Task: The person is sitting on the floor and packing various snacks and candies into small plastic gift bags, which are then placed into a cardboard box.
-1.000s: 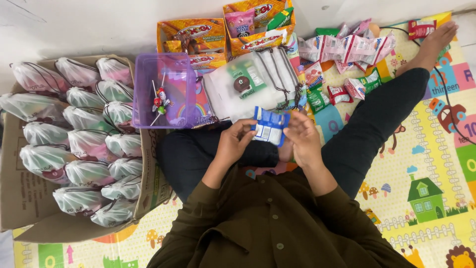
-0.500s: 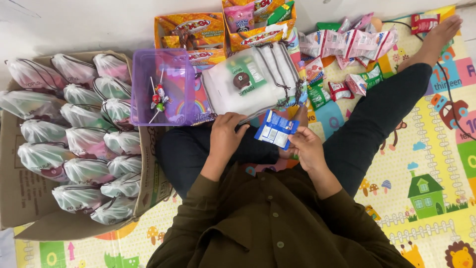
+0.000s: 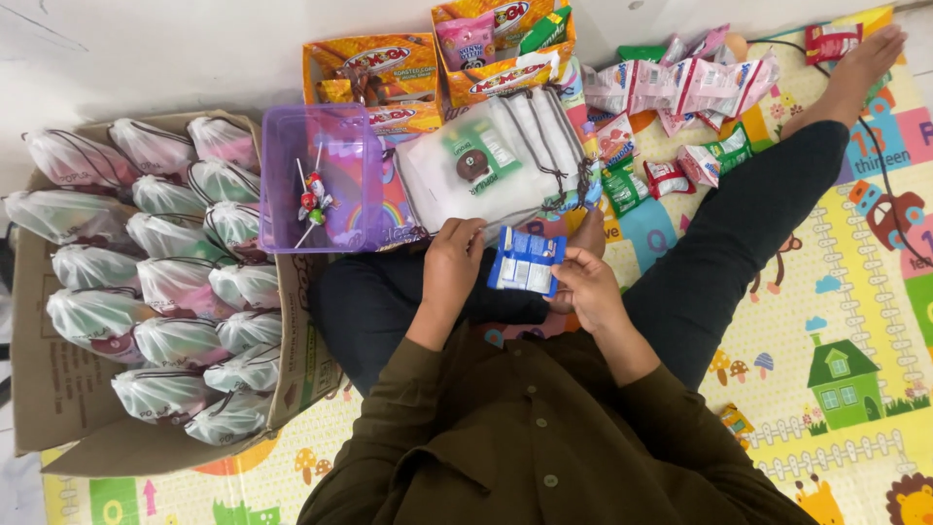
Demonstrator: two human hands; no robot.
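While the person sits cross-legged on a patterned play mat [image 3: 855,292], a big cardboard box [image 3: 58,389] at the left is packed with filled drawstring bags [image 3: 185,340]. Two orange cartons [image 3: 374,73] hold snack packs. Beside them, a purple plastic tub [image 3: 340,146] contains a few lollipops [image 3: 311,199]. A white mesh bag [image 3: 505,160] lies before the knees, with loose snack packets [image 3: 680,87] further right. The right hand [image 3: 588,287] pinches a small blue-and-white packet [image 3: 526,261] at its right edge, grip clenched on it; the packet's long axis runs roughly up-down, slightly tilted. The left hand [image 3: 452,267] rests just left of it, fingers curled, grasping nothing.
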